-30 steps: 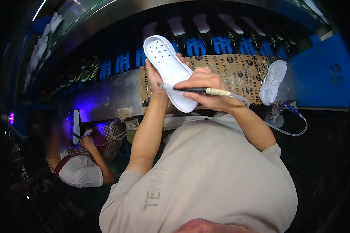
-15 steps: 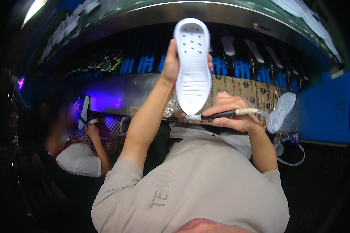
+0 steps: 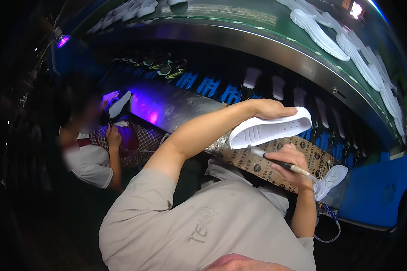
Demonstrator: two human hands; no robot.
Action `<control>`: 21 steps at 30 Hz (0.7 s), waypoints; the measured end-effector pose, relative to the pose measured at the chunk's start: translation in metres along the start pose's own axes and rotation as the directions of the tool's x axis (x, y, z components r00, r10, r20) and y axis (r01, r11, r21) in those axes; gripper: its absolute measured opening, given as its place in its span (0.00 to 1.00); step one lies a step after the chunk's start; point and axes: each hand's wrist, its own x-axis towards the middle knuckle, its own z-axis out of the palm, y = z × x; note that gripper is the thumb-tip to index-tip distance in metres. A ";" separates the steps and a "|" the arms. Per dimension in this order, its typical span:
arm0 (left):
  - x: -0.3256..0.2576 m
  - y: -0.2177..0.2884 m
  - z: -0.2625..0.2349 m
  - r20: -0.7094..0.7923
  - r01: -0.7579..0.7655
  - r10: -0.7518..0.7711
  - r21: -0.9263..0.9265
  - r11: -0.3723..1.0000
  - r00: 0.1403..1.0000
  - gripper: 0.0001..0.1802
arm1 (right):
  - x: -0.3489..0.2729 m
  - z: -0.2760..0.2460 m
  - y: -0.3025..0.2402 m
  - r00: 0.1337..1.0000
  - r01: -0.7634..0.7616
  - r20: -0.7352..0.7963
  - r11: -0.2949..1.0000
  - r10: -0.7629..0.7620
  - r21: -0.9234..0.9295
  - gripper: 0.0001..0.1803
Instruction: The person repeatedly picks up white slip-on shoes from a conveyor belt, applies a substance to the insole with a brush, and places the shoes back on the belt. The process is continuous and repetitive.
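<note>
My left hand grips a white shoe sole by its far edge, holding it tilted above the bench. The sole's hollow inner side faces me, with ribs at its left end and small holes at its right end. My right hand is closed around a dark, pen-like brush with a pale tip and a clear tube trailing from its back end. The brush tip lies at the sole's near lower edge; whether it touches I cannot tell. A second white sole rests on the bench to the right of my right hand.
Printed brown cardboard covers part of the metal bench. Beyond it, a raised green conveyor carries several white soles. A blue panel stands at right. On the left, a co-worker holds a sole under purple light.
The sole has turned from upright to nearly sideways, its holed end now pointing right. My left arm now reaches across the bench, and the brush tip has moved along the sole's edge. The view has rotated.
</note>
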 end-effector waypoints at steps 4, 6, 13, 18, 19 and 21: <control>-0.003 0.006 -0.001 0.081 0.063 -0.076 0.157 0.986 0.994 0.47 | -0.007 -0.002 0.000 1.000 -0.016 -0.017 0.993 0.014 -0.119 0.20; -0.001 -0.001 0.000 0.106 0.069 -0.095 0.227 0.972 0.990 0.47 | -0.009 -0.012 0.003 0.997 0.029 0.077 0.999 -0.027 -0.036 0.20; -0.030 0.020 0.003 0.078 0.191 -0.208 0.183 0.964 0.975 0.44 | -0.036 -0.026 0.010 0.997 0.073 -0.015 0.996 -0.074 -0.055 0.23; -0.038 0.013 0.001 0.063 0.189 -0.198 0.134 0.973 0.978 0.49 | -0.046 -0.037 0.019 0.986 0.051 -0.147 0.982 -0.079 -0.180 0.22; -0.040 0.011 0.003 0.035 0.195 -0.203 0.164 0.967 0.979 0.48 | -0.046 -0.044 0.017 0.994 0.060 -0.084 0.988 -0.073 -0.144 0.22; -0.043 0.011 0.006 0.027 0.201 -0.209 0.172 0.964 0.978 0.47 | -0.052 -0.051 0.019 0.997 0.032 -0.068 0.995 -0.038 -0.090 0.21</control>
